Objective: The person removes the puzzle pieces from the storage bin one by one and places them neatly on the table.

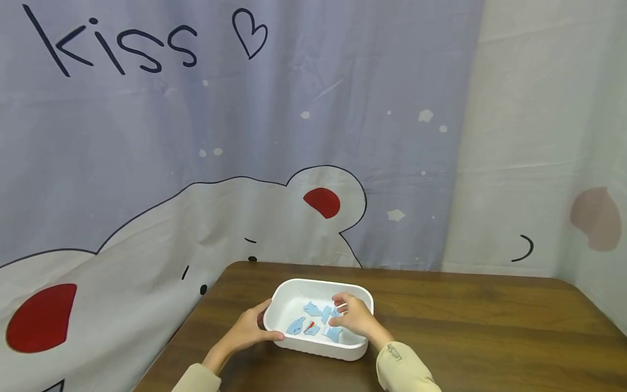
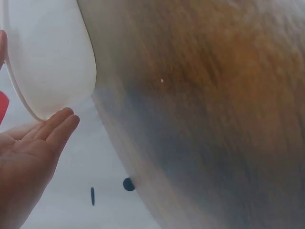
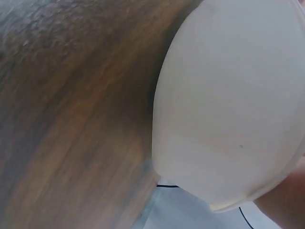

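A white rectangular plastic basin [image 1: 313, 344] with rounded corners rests on the wooden table. Inside lie several flat, irregular light blue pieces [image 1: 296, 325]; one piece [image 1: 312, 329] has a red patch. What they are made of is unclear. My left hand [image 1: 247, 330] holds the basin's left end, thumb at the front rim and fingers along the outer wall, as the left wrist view also shows. Over the right part of the basin reaches my right hand [image 1: 356, 316], fingers apart and loosely bent above the blue pieces. It partly covers some pieces, and I see nothing held in it.
The brown wooden table [image 1: 465, 326] extends to the right of the basin. Behind it hangs a curtain [image 1: 392, 136] printed with a white bear, red ears, lettering and a heart. The table's left edge lies close to my left forearm.
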### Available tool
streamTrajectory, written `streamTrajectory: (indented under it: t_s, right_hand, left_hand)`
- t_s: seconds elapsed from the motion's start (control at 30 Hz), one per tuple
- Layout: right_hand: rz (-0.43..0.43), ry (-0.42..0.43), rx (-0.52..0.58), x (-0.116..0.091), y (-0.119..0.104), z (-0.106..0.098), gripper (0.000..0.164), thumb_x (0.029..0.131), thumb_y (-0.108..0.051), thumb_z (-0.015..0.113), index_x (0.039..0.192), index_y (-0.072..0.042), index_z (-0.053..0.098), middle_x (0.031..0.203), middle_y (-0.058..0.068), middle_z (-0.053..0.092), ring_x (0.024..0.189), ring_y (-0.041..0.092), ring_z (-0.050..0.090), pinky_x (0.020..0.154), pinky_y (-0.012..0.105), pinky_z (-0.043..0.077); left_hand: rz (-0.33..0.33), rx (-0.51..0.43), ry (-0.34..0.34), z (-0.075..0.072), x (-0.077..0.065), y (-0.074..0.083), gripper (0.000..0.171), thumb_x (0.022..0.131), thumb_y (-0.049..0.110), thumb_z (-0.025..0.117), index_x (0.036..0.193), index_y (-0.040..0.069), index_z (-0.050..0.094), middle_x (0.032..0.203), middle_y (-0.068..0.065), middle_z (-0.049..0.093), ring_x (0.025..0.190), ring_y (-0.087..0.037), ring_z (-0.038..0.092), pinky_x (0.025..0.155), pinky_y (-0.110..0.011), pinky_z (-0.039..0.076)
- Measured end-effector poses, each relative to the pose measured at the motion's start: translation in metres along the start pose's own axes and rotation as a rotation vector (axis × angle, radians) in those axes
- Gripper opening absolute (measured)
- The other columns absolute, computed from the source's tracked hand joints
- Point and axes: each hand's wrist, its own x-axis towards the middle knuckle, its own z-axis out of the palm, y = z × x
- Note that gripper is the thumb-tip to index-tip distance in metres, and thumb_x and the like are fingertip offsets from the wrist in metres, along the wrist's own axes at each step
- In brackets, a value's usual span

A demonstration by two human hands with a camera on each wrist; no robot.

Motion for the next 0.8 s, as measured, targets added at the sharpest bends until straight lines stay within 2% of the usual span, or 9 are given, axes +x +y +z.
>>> streamTrajectory:
  t_s: [0.17,0.37,0.7,0.8]
  right_hand:
    - [-0.023,-0.041,-0.005,0.001,0.001,0.005,0.049,0.069,0.003,0.079,0.113,0.014,0.058,0.106,0.029,0.064,0.095,0.039,0.065,0.083,0.043,0.055]
    - [-0.002,-0.087,0.005,0.000,0.002,0.011,0.047,0.067,0.006,0.079,0.109,0.013,0.058,0.105,0.026,0.064,0.095,0.037,0.064,0.084,0.041,0.054]
    - [0.038,-0.109,-0.084,0.003,0.005,0.014,0.045,0.061,0.006,0.080,0.102,0.011,0.060,0.087,0.016,0.061,0.081,0.020,0.056,0.074,0.024,0.047]
    - [0.032,-0.130,-0.117,0.003,0.006,0.016,0.042,0.061,0.006,0.081,0.098,0.010,0.060,0.084,0.015,0.061,0.080,0.019,0.055,0.072,0.022,0.045]
  left_hand:
    - [-0.022,0.024,0.005,-0.001,-0.001,0.001,0.099,0.069,0.025,0.088,0.141,-0.018,0.035,0.139,-0.037,0.048,0.116,-0.039,0.063,0.092,-0.034,0.054]
    - [-0.013,0.049,-0.026,-0.003,-0.001,0.006,0.101,0.070,0.027,0.087,0.139,-0.022,0.033,0.137,-0.039,0.047,0.113,-0.035,0.064,0.090,-0.034,0.054]
    - [-0.032,0.168,-0.054,-0.006,0.000,0.008,0.101,0.071,0.034,0.086,0.137,-0.023,0.035,0.130,-0.037,0.055,0.110,-0.028,0.065,0.089,-0.028,0.052]
    - [-0.036,0.177,-0.061,-0.007,0.000,0.008,0.102,0.071,0.035,0.086,0.137,-0.024,0.034,0.129,-0.037,0.056,0.111,-0.029,0.064,0.092,-0.035,0.052]
